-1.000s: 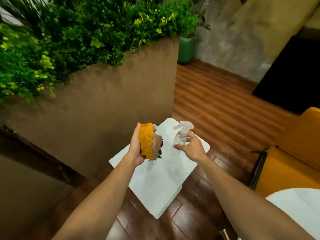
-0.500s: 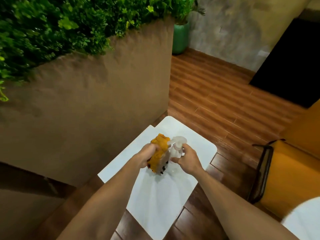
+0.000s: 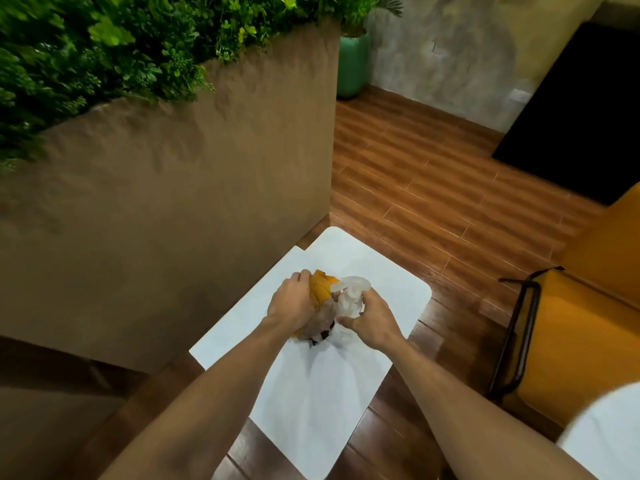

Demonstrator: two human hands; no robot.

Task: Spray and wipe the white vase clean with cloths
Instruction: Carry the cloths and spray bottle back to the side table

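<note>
"Head view, left edge first. What do you record?" the clerk asks.

"Green foliage [image 3: 104, 46] fills the upper left of the frame. It tops a tall brown planter wall [image 3: 173, 202] that runs across to the middle," the inspector says.

"And at centre?"

"A low white table [image 3: 311, 410] on a wooden floor [image 3: 433, 185], one corner toward the bottom of the frame. The left hand [image 3: 294, 303] is over it, closed, fingers curled over a bunch of cloths [image 3: 320, 306]. An orange cloth [image 3: 320, 289] is uppermost, and a beige cloth [image 3: 318, 323] with dark marks is below it. The lower end of the bunch is down at the tabletop; I cannot tell whether it touches."

"To the right of that?"

"A clear spray bottle [image 3: 349, 303], upright, just beside the cloths. Its pale trigger head [image 3: 351, 284] overlaps the orange one. The right hand [image 3: 372, 320] grips the bottle's body, fingers and thumb wrapped round it. Whether the base stands on the table is hidden."

"The white vase?"

"Cannot be identified. A white rounded surface [image 3: 609, 441] is cut off at the lower right corner; I cannot tell what it is."

"Anything further right?"

"A green pot [image 3: 353, 64] at upper centre, beyond the planter's end. A black panel [image 3: 581, 116] at upper right. An orange chair [image 3: 588, 341] with a black frame [image 3: 516, 334] at the right edge, apart from the table."
</note>
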